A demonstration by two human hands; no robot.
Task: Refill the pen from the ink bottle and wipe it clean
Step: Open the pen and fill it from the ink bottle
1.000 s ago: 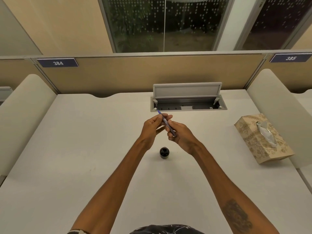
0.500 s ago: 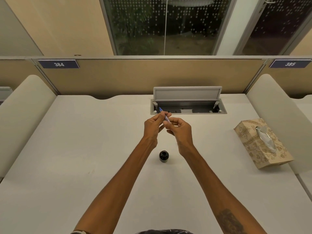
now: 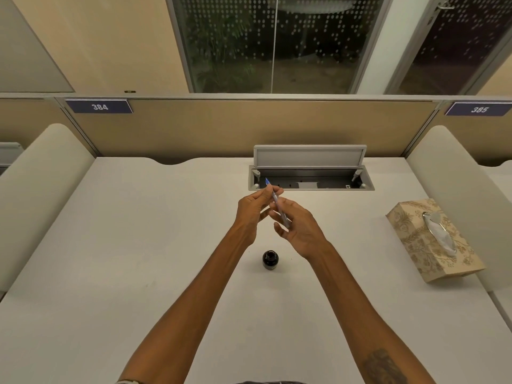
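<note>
A slim pen (image 3: 278, 205) with a blue tip is held above the desk, its tip pointing up and away from me. My left hand (image 3: 253, 210) pinches it near the tip. My right hand (image 3: 297, 227) grips the lower barrel, with the other fingers partly spread. A small dark ink bottle (image 3: 270, 259) stands uncapped on the white desk (image 3: 138, 259), below and between my wrists. Part of the pen's barrel is hidden by my fingers.
A patterned tissue box (image 3: 432, 239) with a tissue sticking out lies at the right. An open cable hatch (image 3: 310, 173) with a raised lid sits in the desk behind my hands. Padded dividers flank both sides, and a partition panel closes the back.
Both hands stay on the pen. They rose slightly away from the bottle, and my right hand's fingers have spread a little along the barrel.
</note>
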